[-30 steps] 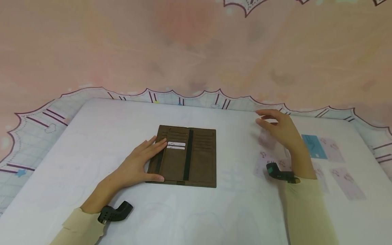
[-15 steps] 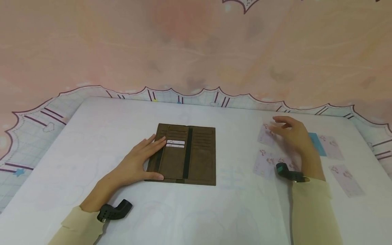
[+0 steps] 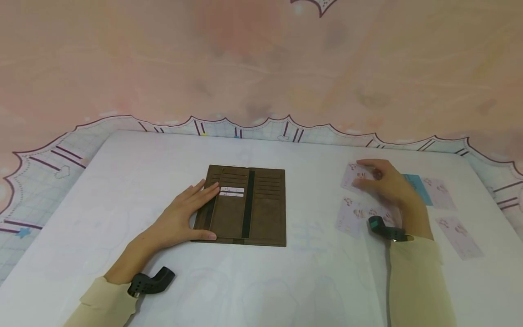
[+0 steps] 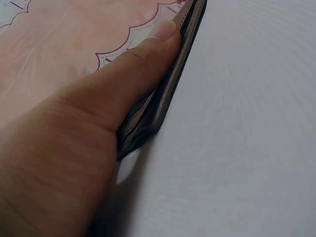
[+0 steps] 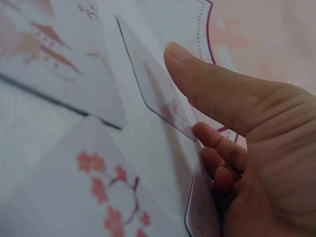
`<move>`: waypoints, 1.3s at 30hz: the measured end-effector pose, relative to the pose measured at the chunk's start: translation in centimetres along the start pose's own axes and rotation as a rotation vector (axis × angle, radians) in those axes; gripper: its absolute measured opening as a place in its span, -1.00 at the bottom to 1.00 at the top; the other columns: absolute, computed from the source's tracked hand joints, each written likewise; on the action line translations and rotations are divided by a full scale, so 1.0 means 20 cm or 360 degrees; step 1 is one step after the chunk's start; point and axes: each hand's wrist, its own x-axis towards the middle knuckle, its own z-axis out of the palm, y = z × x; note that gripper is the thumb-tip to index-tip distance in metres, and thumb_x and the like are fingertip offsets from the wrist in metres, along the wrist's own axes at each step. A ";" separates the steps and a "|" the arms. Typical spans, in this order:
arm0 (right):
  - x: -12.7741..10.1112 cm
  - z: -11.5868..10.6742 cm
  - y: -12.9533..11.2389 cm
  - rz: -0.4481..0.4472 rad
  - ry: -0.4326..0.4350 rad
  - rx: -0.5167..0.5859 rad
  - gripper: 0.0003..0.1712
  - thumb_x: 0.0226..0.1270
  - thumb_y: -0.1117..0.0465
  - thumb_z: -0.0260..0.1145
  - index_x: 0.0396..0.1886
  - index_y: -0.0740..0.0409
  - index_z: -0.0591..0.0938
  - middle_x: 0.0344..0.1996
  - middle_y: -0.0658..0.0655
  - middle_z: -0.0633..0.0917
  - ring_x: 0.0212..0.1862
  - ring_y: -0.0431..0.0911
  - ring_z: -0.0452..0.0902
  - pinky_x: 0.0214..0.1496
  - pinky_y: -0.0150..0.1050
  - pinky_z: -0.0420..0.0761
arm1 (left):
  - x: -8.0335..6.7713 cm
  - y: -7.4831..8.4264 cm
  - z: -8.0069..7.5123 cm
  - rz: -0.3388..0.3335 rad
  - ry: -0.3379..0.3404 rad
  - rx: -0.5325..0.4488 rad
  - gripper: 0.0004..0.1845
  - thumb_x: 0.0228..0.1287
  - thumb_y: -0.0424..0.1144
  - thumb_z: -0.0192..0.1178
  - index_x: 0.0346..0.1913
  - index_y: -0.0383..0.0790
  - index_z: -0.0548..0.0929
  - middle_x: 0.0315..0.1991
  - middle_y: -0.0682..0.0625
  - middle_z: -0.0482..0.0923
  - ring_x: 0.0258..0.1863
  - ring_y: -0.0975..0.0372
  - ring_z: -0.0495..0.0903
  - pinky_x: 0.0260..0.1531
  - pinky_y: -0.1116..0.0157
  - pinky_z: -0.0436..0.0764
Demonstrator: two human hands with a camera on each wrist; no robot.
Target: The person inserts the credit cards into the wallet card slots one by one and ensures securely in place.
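Note:
A brown card wallet [image 3: 267,218] lies spread flat on the white table, with two white card edges [image 3: 231,192] showing in its left-hand slots. My left hand [image 3: 185,215] rests on the wallet's left side, fingers extended and thumb along its near edge; the left wrist view shows the thumb [image 4: 133,69] against the layered edge. Over a pale pink flowered card [image 3: 350,175] reaches my right hand [image 3: 382,179], thumb and index finger spread apart at the card. In the right wrist view, the thumb [image 5: 207,79] overlaps this card [image 5: 153,84], and other fingers bend near its edge.
Two overlapping pink cards [image 3: 347,217] lie just nearer, partly behind the right wrist. Beyond that wrist are a blue card [image 3: 421,188], a pink card [image 3: 440,193] beside it, and another pink card [image 3: 459,237] nearer. A patterned cloth [image 3: 245,68] rises behind the table.
My right hand first moved right and nearer, then lowered slightly onto the far pink card. My left hand stays on the wallet; the view shifted a little.

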 end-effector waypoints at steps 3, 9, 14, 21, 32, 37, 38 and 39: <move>0.01 0.00 0.00 -0.0059 -0.0036 -0.0040 -0.07 0.13 -0.24 0.38 0.43 -0.02 0.29 0.44 0.27 0.07 0.36 0.31 0.03 0.30 0.34 0.09 | 0.00 0.00 0.00 -0.0006 -0.0004 -0.0001 0.13 -0.11 0.33 0.37 0.50 -0.06 0.12 0.48 0.01 0.06 0.48 0.02 -0.16 0.38 -0.08 -0.09; -0.01 0.02 0.00 -0.0096 -0.0035 -0.0067 -0.06 0.13 -0.17 0.41 0.44 0.05 0.27 0.38 0.32 0.11 0.25 0.28 0.11 0.26 0.29 0.19 | 0.01 0.00 0.00 0.0007 -0.0004 -0.0009 0.13 -0.10 0.33 0.37 0.50 -0.07 0.12 0.49 0.01 0.05 0.48 0.01 -0.16 0.39 -0.06 -0.11; -0.01 0.02 -0.01 -0.0122 -0.0017 -0.0112 -0.11 0.15 -0.12 0.42 0.41 0.09 0.30 0.37 0.34 0.16 0.27 0.27 0.11 0.28 0.29 0.18 | 0.00 -0.01 0.01 0.0020 0.0010 0.0003 0.13 -0.10 0.33 0.36 0.50 -0.05 0.11 0.49 0.02 0.05 0.48 0.02 -0.16 0.39 -0.04 -0.11; 0.01 0.02 0.00 -0.0137 0.0012 -0.0116 -0.13 0.14 -0.10 0.43 0.38 0.09 0.34 0.35 0.33 0.18 0.30 0.26 0.10 0.29 0.29 0.17 | 0.00 -0.01 0.01 0.0040 0.0035 -0.0004 0.12 -0.11 0.30 0.38 0.50 -0.05 0.12 0.48 0.02 0.07 0.48 0.01 -0.15 0.40 -0.02 -0.11; 0.01 0.04 -0.01 -0.0095 0.0053 -0.0087 -0.05 0.11 -0.09 0.46 0.39 0.20 0.27 0.17 0.36 0.20 0.13 0.22 0.16 0.17 0.17 0.32 | 0.00 0.00 0.01 0.0046 0.0036 -0.0008 0.11 -0.10 0.29 0.39 0.49 -0.09 0.14 0.48 -0.01 0.08 0.47 -0.01 -0.13 0.40 -0.01 -0.11; 0.01 0.04 -0.01 -0.0125 0.0050 -0.0061 -0.07 0.13 -0.07 0.45 0.36 0.24 0.24 0.11 0.34 0.17 0.09 0.19 0.13 0.03 0.05 0.32 | 0.00 -0.01 0.01 0.0041 0.0036 -0.0004 0.12 -0.10 0.31 0.38 0.49 -0.09 0.14 0.48 -0.01 0.08 0.47 -0.01 -0.13 0.40 -0.01 -0.11; 0.01 0.04 -0.01 -0.0125 0.0051 -0.0059 -0.07 0.13 -0.08 0.45 0.36 0.23 0.23 0.10 0.34 0.17 0.08 0.19 0.13 0.02 0.05 0.33 | 0.00 -0.01 0.01 0.0042 0.0036 -0.0004 0.12 -0.10 0.31 0.38 0.49 -0.09 0.14 0.48 -0.01 0.08 0.47 -0.01 -0.13 0.40 -0.01 -0.11; 0.01 0.04 -0.01 -0.0128 0.0053 -0.0058 -0.07 0.13 -0.07 0.45 0.36 0.23 0.23 0.10 0.34 0.18 0.08 0.19 0.13 0.01 0.04 0.32 | 0.00 -0.01 0.01 0.0040 0.0036 -0.0004 0.12 -0.10 0.31 0.37 0.49 -0.09 0.14 0.48 -0.01 0.08 0.47 0.00 -0.13 0.40 -0.02 -0.11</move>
